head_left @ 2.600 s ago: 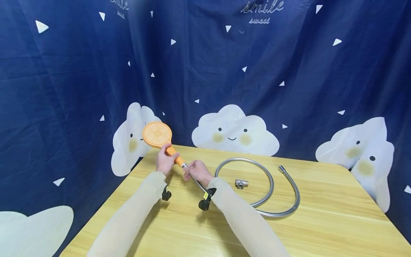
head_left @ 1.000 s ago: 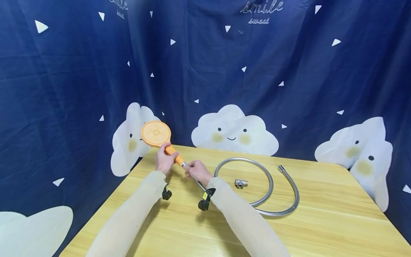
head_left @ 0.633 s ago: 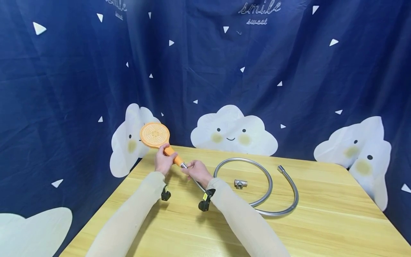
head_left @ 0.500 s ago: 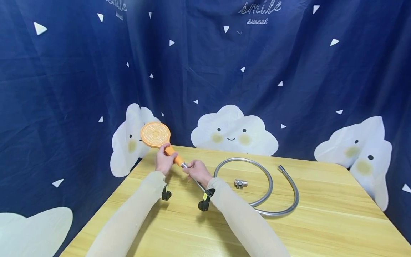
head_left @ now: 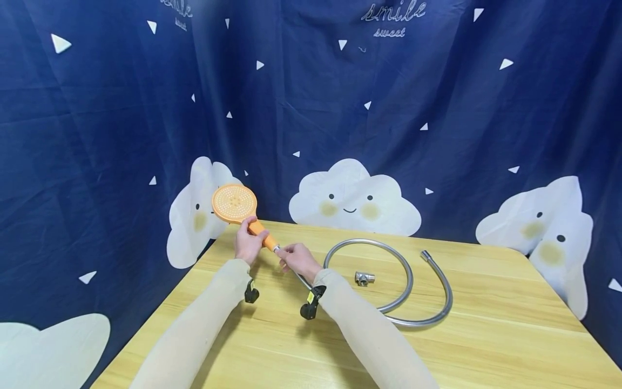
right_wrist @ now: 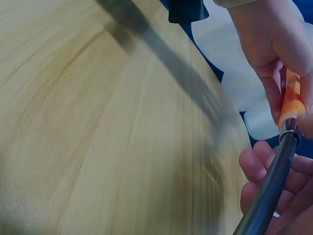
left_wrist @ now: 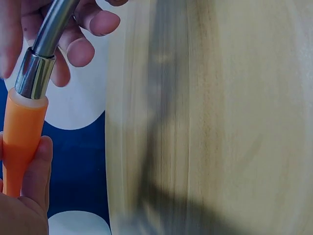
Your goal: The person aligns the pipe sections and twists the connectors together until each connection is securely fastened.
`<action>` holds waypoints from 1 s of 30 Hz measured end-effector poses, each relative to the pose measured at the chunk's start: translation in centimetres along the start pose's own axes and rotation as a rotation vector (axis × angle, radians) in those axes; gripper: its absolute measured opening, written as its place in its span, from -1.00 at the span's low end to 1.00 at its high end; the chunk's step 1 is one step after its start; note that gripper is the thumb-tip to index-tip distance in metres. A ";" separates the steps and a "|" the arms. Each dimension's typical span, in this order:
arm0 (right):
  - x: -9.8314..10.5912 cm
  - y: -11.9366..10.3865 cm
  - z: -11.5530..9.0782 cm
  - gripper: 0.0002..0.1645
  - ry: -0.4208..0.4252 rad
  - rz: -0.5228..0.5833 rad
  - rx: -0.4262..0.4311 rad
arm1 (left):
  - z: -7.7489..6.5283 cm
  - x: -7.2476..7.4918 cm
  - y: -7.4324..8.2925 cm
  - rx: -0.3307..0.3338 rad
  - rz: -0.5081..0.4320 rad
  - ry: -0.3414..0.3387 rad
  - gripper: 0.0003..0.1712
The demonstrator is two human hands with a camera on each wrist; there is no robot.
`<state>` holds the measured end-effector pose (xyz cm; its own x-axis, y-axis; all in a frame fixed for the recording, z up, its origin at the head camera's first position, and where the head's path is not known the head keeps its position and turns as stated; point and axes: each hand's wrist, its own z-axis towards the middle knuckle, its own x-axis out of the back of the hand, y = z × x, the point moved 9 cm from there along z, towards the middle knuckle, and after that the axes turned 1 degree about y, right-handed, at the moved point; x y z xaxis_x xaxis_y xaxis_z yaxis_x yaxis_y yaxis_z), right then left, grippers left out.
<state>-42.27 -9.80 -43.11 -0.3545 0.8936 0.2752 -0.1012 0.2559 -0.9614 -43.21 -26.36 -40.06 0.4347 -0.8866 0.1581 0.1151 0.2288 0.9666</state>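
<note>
My left hand (head_left: 249,243) grips the handle of an orange shower head (head_left: 235,202), raised over the far left of the table with its perforated face showing. A grey metal shower hose (left_wrist: 56,24) meets the handle's end at a shiny nut (left_wrist: 34,76); a pale ring shows between nut and handle in the left wrist view. My right hand (head_left: 301,260) has its fingers curled loosely round the hose right by that nut. In the right wrist view several of its fingers (right_wrist: 254,164) lie behind the hose, and its blurred thumb is beside the nut.
The rest of the hose loops over the wooden table (head_left: 505,313), its free end fitting (head_left: 426,256) lying to the right. Inside the loop sits a small metal tee fitting (head_left: 364,278). A dark blue curtain (head_left: 311,81) with clouds closes off the back and left.
The right hand's fingers shift back and forth about the hose nut; they cover more of it now than half a second ago. The left hand keeps its hold on the shower head.
</note>
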 end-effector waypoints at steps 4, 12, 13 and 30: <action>0.2 -0.3 0.0 -0.73 0.027 0.003 0.023 | 0.0 0.1 0.0 0.000 0.007 0.007 -0.34; 0.0 -0.1 0.3 -0.81 0.025 -0.047 0.028 | 0.0 -0.2 0.2 -0.007 -0.008 0.008 -0.33; -0.1 -0.1 0.3 -0.77 0.015 -0.043 0.025 | 0.1 -0.2 0.2 -0.008 -0.011 0.010 -0.33; 0.1 -0.5 0.2 -0.84 0.056 -0.079 0.034 | 0.1 0.2 -0.1 -0.002 -0.008 0.016 -0.34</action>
<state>-42.41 -9.92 -42.62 -0.2917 0.8906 0.3489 -0.1583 0.3148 -0.9359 -43.24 -26.57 -40.12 0.4482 -0.8817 0.1474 0.1206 0.2231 0.9673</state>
